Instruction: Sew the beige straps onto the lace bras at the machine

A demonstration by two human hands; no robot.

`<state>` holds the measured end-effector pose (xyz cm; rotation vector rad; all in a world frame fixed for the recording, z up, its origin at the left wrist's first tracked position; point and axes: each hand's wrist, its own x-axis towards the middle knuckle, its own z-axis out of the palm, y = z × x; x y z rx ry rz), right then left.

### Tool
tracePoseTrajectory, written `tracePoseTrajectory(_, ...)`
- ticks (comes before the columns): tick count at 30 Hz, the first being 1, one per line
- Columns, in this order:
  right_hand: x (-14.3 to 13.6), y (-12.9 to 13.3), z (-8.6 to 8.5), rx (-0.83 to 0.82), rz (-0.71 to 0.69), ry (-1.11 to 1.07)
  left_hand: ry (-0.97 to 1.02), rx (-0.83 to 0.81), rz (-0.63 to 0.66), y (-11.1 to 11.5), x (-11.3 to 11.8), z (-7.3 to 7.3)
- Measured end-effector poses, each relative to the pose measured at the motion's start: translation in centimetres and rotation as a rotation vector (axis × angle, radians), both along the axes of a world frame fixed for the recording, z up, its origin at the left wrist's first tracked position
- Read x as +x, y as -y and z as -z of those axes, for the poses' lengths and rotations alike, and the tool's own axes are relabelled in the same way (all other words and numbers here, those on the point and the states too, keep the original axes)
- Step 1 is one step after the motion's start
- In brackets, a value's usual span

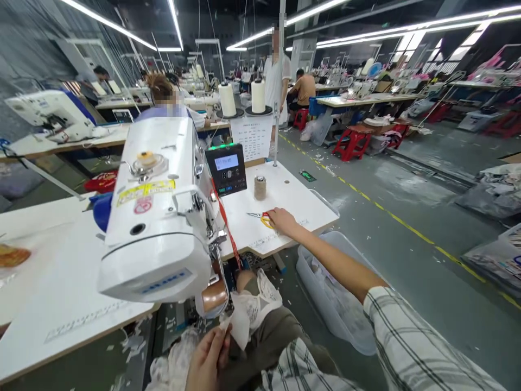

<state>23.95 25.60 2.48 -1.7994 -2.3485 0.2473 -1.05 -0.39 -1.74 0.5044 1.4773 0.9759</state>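
My left hand (211, 353) pinches the edge of a white lace bra (252, 307), closed on the cloth between thumb and fingers. The bra hangs over my lap, just below the sewing machine (158, 201). Off to the right, my right hand (283, 221) is at a pair of scissors (264, 218) with red and yellow handles, its fingers closed over them. The blades lie on the white tabletop (309, 212) and point left. A cone of beige thread (260, 188) stands upright behind the scissors.
A control panel (226, 168) with a lit screen stands beside the machine, with two white thread cones (258, 96) behind. A clear plastic bin (337, 293) with pale pieces sits on the floor under my right arm. White fabric (173, 361) lies at lower left. Several people work farther back.
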Motion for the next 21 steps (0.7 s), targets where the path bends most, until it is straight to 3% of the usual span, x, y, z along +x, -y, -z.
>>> tracePoseTrajectory(3, 0.2, 0.0, -1.1, -0.036, 0.007, 0.075, 0.029, 0.013, -0.056, -0.1, -0.1, 0.5)
tracePoseTrajectory(6, 0.8, 2.0, -1.4, -0.052, 0.0, 0.08, 0.053, 0.04, -0.129, -0.6, -0.1, 0.7)
tracePoseTrajectory(11, 1.8, 10.0, 1.5, -0.149, -0.127, -0.016, 0.093, 0.067, -0.152, -0.6, -0.3, -0.7)
tracePoseTrajectory(16, 1.0, 19.0, 3.7, -0.288, -0.41, -0.284, 0.248, 0.043, -0.148, -1.0, -1.2, 0.3)
tracePoseTrajectory(18, 0.1, 21.3, 3.9, -0.32, -0.471, -0.307, 0.26, 0.027, -0.144, -0.8, -1.3, 0.7)
tracePoseTrajectory(21, -1.3, 22.7, 4.1, -0.271, -0.475, -0.334, 0.226, 0.069, -0.108, -0.3, -1.1, 0.7)
